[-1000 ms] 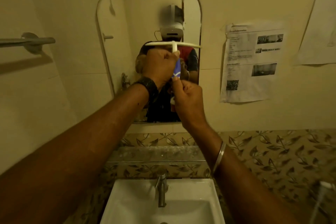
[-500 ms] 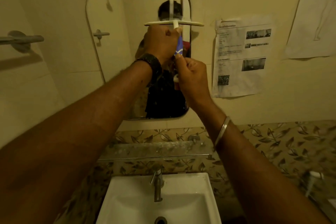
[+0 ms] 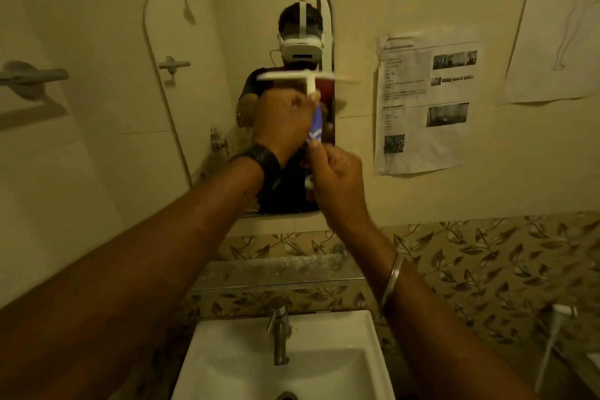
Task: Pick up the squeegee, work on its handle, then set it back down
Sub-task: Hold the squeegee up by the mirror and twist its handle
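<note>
Far left, I see a towel rail (image 3: 32,76), cut off by the frame edge. In front of the mirror (image 3: 194,91) the left grip (image 3: 282,120) is closed round the squeegee (image 3: 306,76) just under its white blade. I only get the back of that grip, so its fingers are hidden. The blade is blurred. The blue handle (image 3: 316,127) runs down to the right grip (image 3: 337,172), which pinches its lower end. The sink (image 3: 227,351) below is cropped.

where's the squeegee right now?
Head view, centre: the squeegee is held up in front of the mirror, above the sink, blade on top; the left hand grips its handle and the right hand pinches the handle's lower end.
</note>
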The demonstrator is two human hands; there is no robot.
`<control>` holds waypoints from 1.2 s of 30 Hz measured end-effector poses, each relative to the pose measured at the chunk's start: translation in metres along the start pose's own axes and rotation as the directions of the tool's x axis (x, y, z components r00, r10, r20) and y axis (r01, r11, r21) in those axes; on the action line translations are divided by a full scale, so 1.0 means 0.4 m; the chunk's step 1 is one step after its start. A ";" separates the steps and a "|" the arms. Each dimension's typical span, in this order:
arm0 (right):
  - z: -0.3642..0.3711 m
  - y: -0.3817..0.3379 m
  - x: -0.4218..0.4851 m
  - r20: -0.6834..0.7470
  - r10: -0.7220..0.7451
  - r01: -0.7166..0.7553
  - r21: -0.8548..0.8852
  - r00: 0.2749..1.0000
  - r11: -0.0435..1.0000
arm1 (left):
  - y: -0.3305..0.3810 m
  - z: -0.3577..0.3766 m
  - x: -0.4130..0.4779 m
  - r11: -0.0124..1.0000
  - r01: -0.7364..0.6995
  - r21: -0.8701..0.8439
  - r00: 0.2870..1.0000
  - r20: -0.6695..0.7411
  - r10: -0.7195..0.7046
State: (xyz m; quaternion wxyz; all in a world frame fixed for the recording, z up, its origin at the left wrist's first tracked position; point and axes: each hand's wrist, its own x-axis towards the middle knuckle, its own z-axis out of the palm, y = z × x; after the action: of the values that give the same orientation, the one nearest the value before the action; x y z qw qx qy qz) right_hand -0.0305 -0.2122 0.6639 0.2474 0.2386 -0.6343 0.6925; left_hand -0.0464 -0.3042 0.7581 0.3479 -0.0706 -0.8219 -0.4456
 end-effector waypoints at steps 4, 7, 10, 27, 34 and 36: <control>-0.019 -0.110 0.176 0.102 -0.162 0.169 -0.066 0.981 0.983 | 0.101 -0.047 0.128 0.994 -0.092 -0.052 0.977 -0.196 0.080; -0.017 -0.136 0.258 0.117 -0.203 0.214 -0.097 0.972 0.972 | 0.122 -0.059 0.182 0.998 -0.066 0.002 0.964 -0.257 0.065; -0.016 -0.100 0.230 0.099 -0.180 0.188 -0.071 0.979 0.980 | 0.099 -0.036 0.173 0.999 -0.035 -0.026 0.977 -0.212 0.029; 0.044 0.002 0.009 -0.082 -0.012 0.016 0.054 0.997 0.998 | 0.012 -0.024 0.016 0.998 -0.011 0.059 0.999 0.038 0.009; 0.062 0.038 0.020 -0.099 0.031 -0.022 0.088 0.995 0.996 | 0.008 -0.019 0.038 0.994 -0.021 0.108 0.998 0.062 0.015; 0.081 0.079 -0.036 -0.103 0.089 -0.079 0.104 0.991 0.991 | -0.040 -0.009 -0.002 0.995 -0.003 0.099 0.996 0.087 -0.006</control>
State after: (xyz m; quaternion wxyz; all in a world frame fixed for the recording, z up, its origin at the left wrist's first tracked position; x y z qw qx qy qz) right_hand -0.0395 -0.2473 0.6331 0.2394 0.1861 -0.5942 0.7450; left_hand -0.0508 -0.3164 0.7479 0.3144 -0.0720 -0.8574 -0.4010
